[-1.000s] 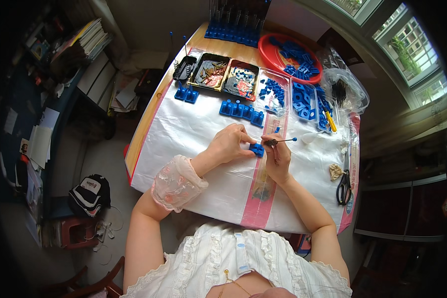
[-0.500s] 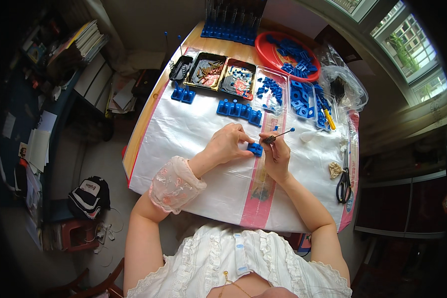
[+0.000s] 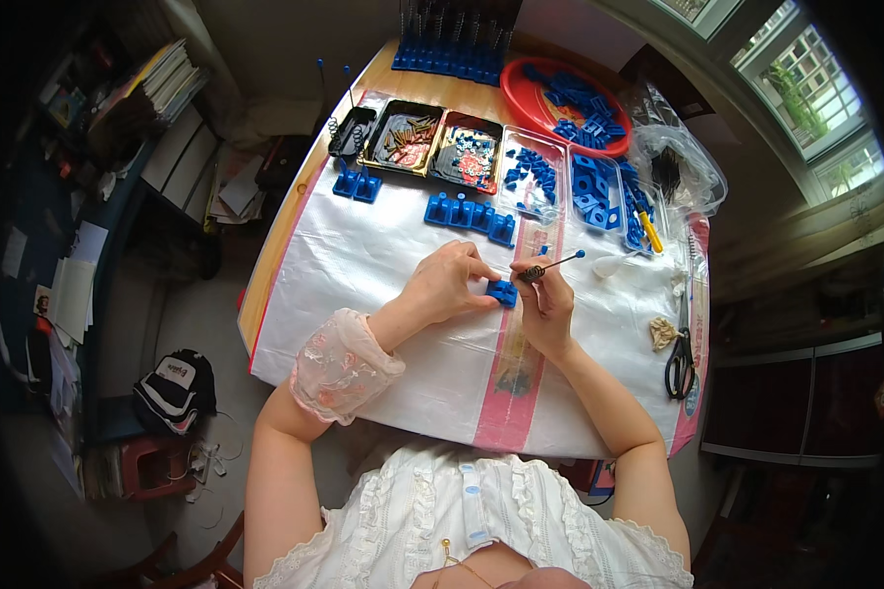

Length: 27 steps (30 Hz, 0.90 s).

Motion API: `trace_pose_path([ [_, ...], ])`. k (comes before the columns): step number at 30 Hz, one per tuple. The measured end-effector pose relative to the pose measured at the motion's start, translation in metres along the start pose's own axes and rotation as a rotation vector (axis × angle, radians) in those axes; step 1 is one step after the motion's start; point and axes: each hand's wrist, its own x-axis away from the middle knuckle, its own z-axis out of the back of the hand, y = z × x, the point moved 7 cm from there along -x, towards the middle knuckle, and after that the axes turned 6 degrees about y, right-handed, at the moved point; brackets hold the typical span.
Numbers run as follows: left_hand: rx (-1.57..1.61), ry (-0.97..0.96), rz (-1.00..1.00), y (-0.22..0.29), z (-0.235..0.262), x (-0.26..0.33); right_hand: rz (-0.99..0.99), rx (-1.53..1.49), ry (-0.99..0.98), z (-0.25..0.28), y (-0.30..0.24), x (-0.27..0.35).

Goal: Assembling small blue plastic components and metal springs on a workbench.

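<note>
Blue block (image 3: 502, 294): between both hands, over the pink stripe (image 3: 502, 422) of the silvery sheet (image 3: 422, 383).
Left hand (image 3: 450, 283): thumb and fingertips nearly together, gripping the block's left side.
Right hand (image 3: 547, 302): fingers curled around a dark coiled piece (image 3: 532, 275) with a blue-tipped rod (image 3: 564, 260).

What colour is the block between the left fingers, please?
The block is blue, in the head view.

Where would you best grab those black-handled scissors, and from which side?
I'd take the scissors by the handle loops, coming from the person's side, likely with the nearer right hand once free: they lie flat, loops toward the person, blades pointing away, and a crumpled beige bundle sits left of them.
</note>
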Motion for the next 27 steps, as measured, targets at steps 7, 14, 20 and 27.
trace_pose_path([
  [7, 0.004, 0.009, -0.005, -0.0008, -0.0005, -0.0001, -0.007, -0.018, -0.002, 0.0002, 0.0004, 0.0002],
  [14, 0.006, 0.008, -0.005, -0.0007, -0.0011, 0.001, 0.011, -0.04, -0.002, -0.0002, -0.0027, 0.0002],
  [20, 0.005, 0.005, -0.006, 0.0006, 0.0, 0.0007, 0.005, -0.039, -0.008, 0.0004, -0.0014, -0.0002],
  [27, 0.022, 0.042, -0.044, 0.0006, 0.0007, 0.0009, 0.042, -0.053, -0.088, -0.0017, -0.0013, 0.002],
])
